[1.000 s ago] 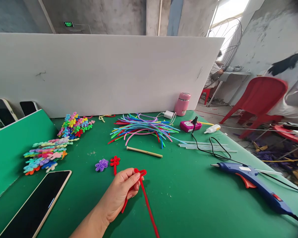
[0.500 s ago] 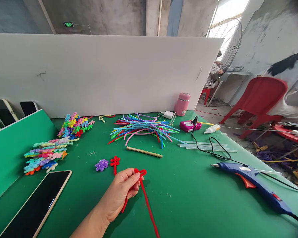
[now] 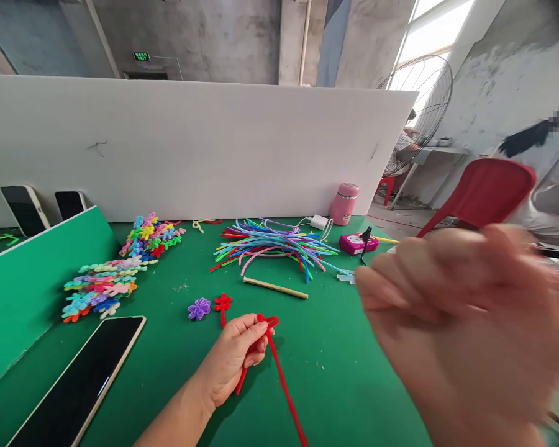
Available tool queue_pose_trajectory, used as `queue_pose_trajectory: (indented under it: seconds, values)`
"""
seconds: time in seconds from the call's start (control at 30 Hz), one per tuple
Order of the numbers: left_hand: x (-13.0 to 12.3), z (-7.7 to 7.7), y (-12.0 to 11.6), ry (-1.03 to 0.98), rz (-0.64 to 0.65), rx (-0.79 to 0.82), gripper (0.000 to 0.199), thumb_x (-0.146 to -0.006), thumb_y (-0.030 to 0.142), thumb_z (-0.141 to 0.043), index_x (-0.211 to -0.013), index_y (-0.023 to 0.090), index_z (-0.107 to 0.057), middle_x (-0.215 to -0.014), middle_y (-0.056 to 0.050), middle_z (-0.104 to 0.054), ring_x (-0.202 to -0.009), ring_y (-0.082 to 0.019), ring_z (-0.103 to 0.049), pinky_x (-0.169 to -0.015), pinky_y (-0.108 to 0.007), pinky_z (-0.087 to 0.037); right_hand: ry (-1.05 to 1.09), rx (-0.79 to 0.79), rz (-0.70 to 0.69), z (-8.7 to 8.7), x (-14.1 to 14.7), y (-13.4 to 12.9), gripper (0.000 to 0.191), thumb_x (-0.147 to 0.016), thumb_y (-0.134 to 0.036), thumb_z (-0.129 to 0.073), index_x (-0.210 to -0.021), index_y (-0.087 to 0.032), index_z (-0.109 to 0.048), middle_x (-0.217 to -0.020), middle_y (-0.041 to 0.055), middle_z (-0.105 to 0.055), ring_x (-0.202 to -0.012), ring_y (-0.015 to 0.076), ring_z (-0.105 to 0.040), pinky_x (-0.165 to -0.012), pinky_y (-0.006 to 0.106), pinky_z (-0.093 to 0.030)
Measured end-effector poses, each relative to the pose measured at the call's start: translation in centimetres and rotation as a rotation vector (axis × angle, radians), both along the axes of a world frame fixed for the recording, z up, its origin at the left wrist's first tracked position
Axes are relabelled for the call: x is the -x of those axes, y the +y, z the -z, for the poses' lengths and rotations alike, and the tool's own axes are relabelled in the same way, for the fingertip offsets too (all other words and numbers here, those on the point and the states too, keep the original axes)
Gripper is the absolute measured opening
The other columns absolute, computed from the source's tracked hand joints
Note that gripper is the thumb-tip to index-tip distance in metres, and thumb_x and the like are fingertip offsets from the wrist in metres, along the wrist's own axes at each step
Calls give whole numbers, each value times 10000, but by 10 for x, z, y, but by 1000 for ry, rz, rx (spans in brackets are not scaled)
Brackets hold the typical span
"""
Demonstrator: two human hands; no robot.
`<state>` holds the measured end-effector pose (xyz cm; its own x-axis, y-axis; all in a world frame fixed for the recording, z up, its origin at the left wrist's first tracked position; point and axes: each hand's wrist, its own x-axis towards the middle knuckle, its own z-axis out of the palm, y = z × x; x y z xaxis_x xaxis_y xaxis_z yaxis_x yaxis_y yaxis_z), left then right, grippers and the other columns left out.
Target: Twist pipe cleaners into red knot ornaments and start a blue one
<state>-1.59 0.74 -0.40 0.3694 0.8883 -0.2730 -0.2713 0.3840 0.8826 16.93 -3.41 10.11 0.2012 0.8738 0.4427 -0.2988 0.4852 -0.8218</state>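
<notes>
Pinched between the thumb and fingers of my left hand is a red pipe cleaner, bent into a small loop above the fingertips. One length of it runs down past the bottom of the view; a shorter red end hangs below the hand. My right hand is raised large and blurred in the right foreground, fingers curled into a fist, with nothing visible in it. Just beyond my left hand lie a red pipe-cleaner flower with a stem and a purple pipe-cleaner flower.
Behind are a bundle of coloured pipe cleaners, a wooden stick, a magenta box and a pink bottle. Stacked flowers and a phone lie left. A white panel closes the back; my right hand hides the table's right side.
My right hand has come into view at the right, covering the glue gun and most of the clear sticks. My left hand keeps its pinch on the red pipe cleaner. The view has shifted slightly.
</notes>
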Motion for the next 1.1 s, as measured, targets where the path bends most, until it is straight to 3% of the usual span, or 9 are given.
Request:
queue_pose_trajectory:
  seconds: [0.07,0.13,0.27,0.4,0.53,0.7,0.87,1.1]
  values:
    - [1,1,0,-12,-5,-6,150,-720,240,-585,-679,96,-571,-520,37,-448,-429,-22,-293,-392,-169,-152,106,29,-41,-3,19,21,245,-817,-283,-430,-585,-206,-409,-491,-71,-227,-400,69,-266,-446,204,-346]
    - [1,0,0,-18,0,-8,154,-717,245,-591,-675,97,-578,-516,36,-445,-435,-26,-294,-390,-167,-160,-33,119,-53,15,30,35,50,-760,-237,-518,-805,-223,-502,-601,-56,-378,-495,70,-379,-493,202,-364]
    - [-1,-4,-2,-51,20,16,160,-724,247,-584,-643,111,-558,-521,28,-457,-441,-31,-311,-383,-164,-161,-543,190,-175,70,29,42,220,-750,-223,-533,-967,-182,-532,-835,15,-503,-670,106,-460,-613,241,-403]
    - [-2,-7,-4,-76,60,51,156,-736,236,-566,-636,122,-532,-510,26,-457,-434,-33,-314,-376,-164,-146,-722,147,-209,99,19,38,231,-766,-223,-523,-990,-168,-545,-862,37,-536,-694,122,-488,-665,265,-432]
    - [-2,-7,-5,-49,102,58,147,-751,239,-554,-672,116,-538,-517,28,-440,-447,-37,-311,-376,-164,-144,-786,14,-252,105,14,38,201,-766,-193,-535,-961,-178,-583,-849,45,-563,-709,128,-524,-665,255,-452]
    - [-3,-6,-4,3,157,55,165,-763,255,-537,-670,118,-533,-513,33,-420,-446,-40,-296,-378,-168,-150,-803,-42,-285,107,15,38,164,-790,-159,-497,-902,-188,-613,-799,42,-588,-718,128,-560,-663,243,-462]
    - [-4,-8,-5,51,150,35,207,-773,297,-506,-631,148,-486,-515,29,-447,-447,-53,-296,-388,-178,-175,-802,-23,-232,106,17,35,136,-787,-164,-489,-874,-177,-592,-772,37,-595,-696,126,-552,-644,237,-457]
    - [-7,-10,-12,356,161,-188,269,-767,353,-499,-590,150,-483,-519,57,-353,-488,-72,-257,-432,-198,-195,-855,137,-224,100,20,32,102,-777,-206,-497,-728,-155,-571,-661,13,-562,-602,113,-495,-572,225,-413]
